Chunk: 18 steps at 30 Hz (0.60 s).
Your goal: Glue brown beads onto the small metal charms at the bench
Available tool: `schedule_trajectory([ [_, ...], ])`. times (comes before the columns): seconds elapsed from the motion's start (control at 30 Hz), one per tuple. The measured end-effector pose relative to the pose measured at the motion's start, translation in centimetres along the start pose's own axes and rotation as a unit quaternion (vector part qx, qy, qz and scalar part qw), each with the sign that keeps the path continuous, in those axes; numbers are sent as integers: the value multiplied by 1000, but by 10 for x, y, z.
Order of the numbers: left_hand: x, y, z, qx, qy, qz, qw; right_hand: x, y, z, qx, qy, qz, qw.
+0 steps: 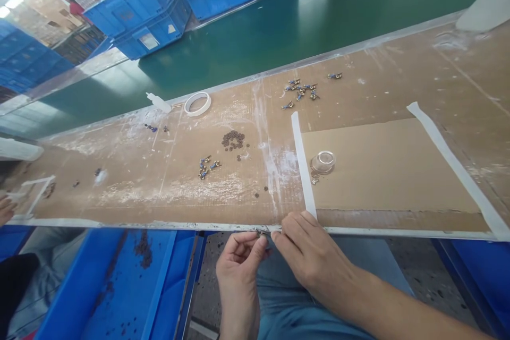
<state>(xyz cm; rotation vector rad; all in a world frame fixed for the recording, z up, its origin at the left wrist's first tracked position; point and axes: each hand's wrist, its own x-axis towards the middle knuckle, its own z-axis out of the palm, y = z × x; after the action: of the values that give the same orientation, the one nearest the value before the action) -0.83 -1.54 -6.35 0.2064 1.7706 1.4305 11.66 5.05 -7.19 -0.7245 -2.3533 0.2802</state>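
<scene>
My left hand [242,261] pinches a small dark piece [261,233] between thumb and forefinger at the table's front edge, above my lap. My right hand [306,248] meets it from the right with fingers curled; what its fingertips grip is hidden. On the cardboard-covered table [191,196] beyond lie a pile of small brown discs [233,139] and a small group of blue-and-gold figurines [204,167]. Farther back lies another cluster of such figurines [300,89]. Two loose discs [261,192] rest close to my hands.
A clear cup [323,161] stands on a taped cardboard sheet [390,170]. A tape roll [198,103] and a white squeeze bottle [159,102] lie at the back. Behind runs a green belt [247,42] with blue crates [147,16]. A blue bin [123,287] and another person's hand [5,209] are left.
</scene>
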Motion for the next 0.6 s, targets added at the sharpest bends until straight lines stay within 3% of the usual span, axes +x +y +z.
schedule_trajectory([
  [0.2, 0, -6, -7, 8, -4, 4, 1000, 4, 8, 0, 135, 21, 119, 983],
  [0.43, -9, 3, -12, 7, 22, 59, 998, -6, 5, -28, 242, 39, 228, 942],
  [0.6, -10, 14, -9, -9, -48, 33, 998, -20, 1, -43, 253, 85, 299, 916],
])
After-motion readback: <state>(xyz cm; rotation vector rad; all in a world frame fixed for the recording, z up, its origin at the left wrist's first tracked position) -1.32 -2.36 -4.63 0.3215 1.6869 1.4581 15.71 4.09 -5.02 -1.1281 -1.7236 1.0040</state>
